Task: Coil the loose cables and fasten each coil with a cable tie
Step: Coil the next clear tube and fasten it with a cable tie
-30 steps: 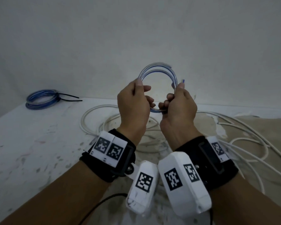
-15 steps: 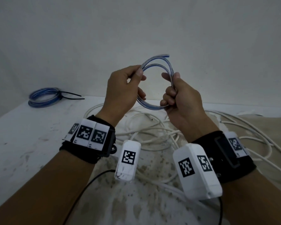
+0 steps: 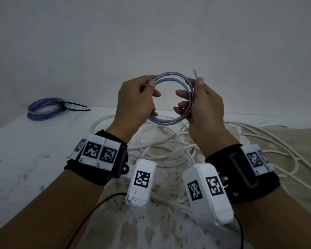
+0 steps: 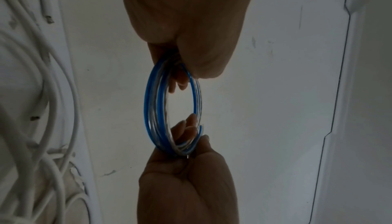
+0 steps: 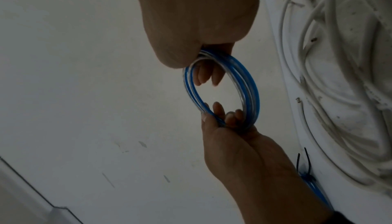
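Note:
Both hands hold a small coil of blue and clear cable (image 3: pixel 171 121) up in front of the wall. My left hand (image 3: pixel 138 97) grips its left side, thumb on top and fingers curled through the ring. My right hand (image 3: pixel 203 103) pinches its right side, and a short free end (image 3: pixel 195 73) sticks up above the thumb. The left wrist view shows the coil (image 4: pixel 152 110) edge-on between my left hand (image 4: pixel 186 56) above and my right hand (image 4: pixel 191 154) below. The right wrist view shows the same coil (image 5: pixel 252 93).
A second blue coil (image 3: pixel 43 109), bound with black cable ties (image 3: pixel 75 106), lies at the table's far left by the wall. Loose white cables (image 3: pixel 165 150) sprawl over the white table (image 3: pixel 25 159) under and right of my hands.
The hands have drawn apart and the coil has opened into a rounder, wider ring. My right hand shifted from gripping the bottom to pinching the right side; a free end now sticks up.

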Demonstrator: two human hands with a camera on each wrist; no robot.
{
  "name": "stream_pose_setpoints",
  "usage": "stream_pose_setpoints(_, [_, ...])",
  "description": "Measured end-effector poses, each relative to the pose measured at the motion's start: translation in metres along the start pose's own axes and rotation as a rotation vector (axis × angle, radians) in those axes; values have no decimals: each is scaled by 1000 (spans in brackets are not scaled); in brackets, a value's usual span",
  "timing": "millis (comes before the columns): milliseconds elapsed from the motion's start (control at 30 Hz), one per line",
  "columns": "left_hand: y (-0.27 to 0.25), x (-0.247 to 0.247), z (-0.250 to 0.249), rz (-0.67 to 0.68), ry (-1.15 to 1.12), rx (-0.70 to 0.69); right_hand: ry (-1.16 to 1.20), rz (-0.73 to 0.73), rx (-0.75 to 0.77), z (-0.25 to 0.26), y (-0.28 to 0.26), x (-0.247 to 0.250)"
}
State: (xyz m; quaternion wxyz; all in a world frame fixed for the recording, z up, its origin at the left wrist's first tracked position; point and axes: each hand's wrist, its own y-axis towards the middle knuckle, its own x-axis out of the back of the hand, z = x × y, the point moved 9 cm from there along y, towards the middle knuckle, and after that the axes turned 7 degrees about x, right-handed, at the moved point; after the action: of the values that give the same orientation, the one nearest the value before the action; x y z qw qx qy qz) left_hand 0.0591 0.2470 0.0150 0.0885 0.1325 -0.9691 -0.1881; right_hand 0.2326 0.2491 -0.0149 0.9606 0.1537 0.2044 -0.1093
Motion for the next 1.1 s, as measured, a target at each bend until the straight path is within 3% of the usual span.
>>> stream_pose_setpoints(133, [-1,-2,-4,38,50,-27,-50,8,18,-1,2,2])
stream_pose_setpoints(267, [1,0,-4,39,-14,-27,-140,117,18,-6,6,-3])
stream_pose_setpoints(533, [-2,-14,0,160,-298,121,118,133,-95,-10,7,-5])
stream_pose_setpoints(633, [-1,-10,-4,150,-223,62,57,152,-68,-8,8,-5])
stream_pose_setpoints(800, [1,-4,0,125,-228,141,-80,208,4,-3,8,-8])
stream_pose_setpoints(1100, [4,5,-11,117,-91,-11,-209,320,55,3,10,-10])
